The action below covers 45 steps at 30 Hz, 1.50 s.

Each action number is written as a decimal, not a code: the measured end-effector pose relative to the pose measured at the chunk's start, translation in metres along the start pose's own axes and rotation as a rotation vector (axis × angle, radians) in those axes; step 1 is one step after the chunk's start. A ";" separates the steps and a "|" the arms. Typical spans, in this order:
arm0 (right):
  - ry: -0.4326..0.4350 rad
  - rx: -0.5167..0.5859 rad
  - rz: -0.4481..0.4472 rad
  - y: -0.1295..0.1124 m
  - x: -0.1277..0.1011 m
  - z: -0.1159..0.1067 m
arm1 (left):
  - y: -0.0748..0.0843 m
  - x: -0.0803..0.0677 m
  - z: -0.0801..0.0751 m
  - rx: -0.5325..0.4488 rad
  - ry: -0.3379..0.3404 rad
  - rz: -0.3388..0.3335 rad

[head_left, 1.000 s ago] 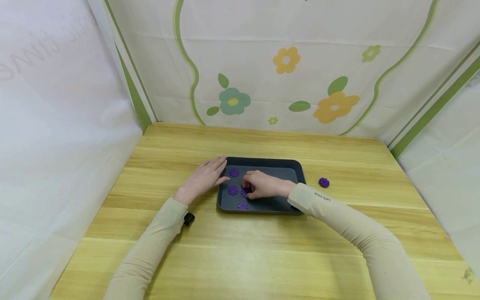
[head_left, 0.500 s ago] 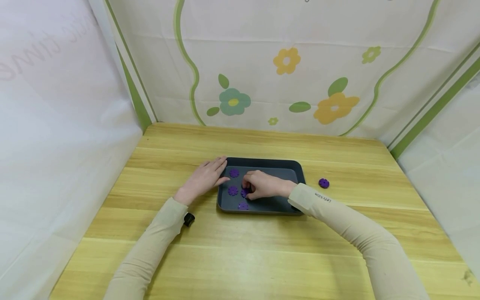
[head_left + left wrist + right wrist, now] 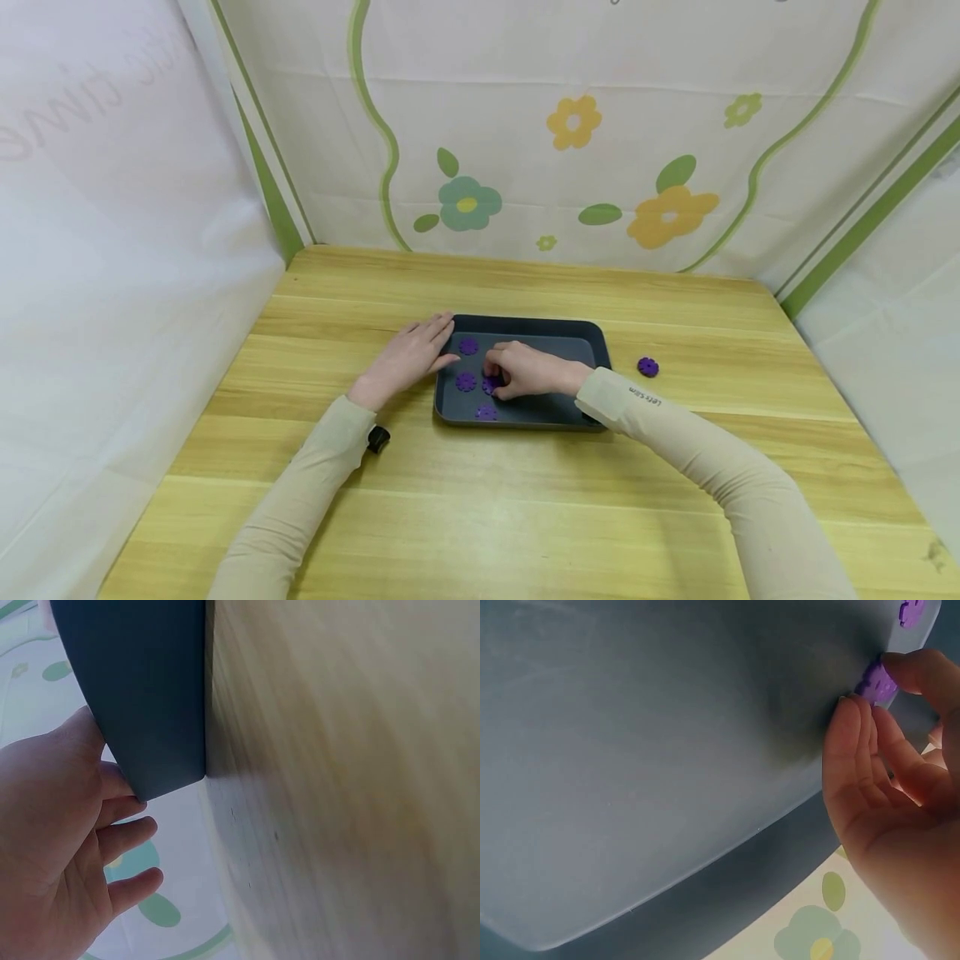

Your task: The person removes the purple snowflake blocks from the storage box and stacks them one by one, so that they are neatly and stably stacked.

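No visible change over last second. Right hand (image 3: 528, 371) stays in tray (image 3: 577, 332), fingertips pinching purple disc (image 3: 876, 682) on tray floor; not lifted. Left hand (image 3: 408, 357) flat, fingers straight, steadying tray's left rim. Pickup stalled at grasp.
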State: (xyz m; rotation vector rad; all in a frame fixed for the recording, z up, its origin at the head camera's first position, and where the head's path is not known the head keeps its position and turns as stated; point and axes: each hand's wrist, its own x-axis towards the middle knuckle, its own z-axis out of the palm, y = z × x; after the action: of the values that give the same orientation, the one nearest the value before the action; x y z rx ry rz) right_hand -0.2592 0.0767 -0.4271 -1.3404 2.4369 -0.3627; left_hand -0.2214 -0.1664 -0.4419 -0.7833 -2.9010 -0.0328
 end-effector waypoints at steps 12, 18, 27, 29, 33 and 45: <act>0.020 0.000 -0.034 0.001 -0.003 -0.004 | -0.001 -0.001 0.003 0.043 0.080 0.045; 0.049 0.021 -0.022 0.005 -0.010 -0.013 | -0.001 -0.001 0.001 0.054 0.098 0.055; 0.078 0.007 0.049 0.017 -0.029 -0.021 | 0.000 -0.002 -0.001 0.061 0.095 0.058; 0.081 0.016 0.062 0.021 -0.034 -0.023 | 0.000 -0.003 0.000 0.059 0.093 0.059; 0.099 0.029 0.093 0.027 -0.046 -0.028 | 0.001 -0.002 0.001 0.063 0.088 0.059; 0.155 0.032 0.124 0.044 -0.076 -0.041 | 0.001 -0.003 0.002 0.051 0.096 0.058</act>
State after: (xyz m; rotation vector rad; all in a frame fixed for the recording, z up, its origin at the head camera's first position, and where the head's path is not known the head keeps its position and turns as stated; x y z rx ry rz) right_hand -0.2714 0.1667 -0.3933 -1.1815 2.6131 -0.4874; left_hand -0.2188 -0.1671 -0.4438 -0.8334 -2.7766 0.0096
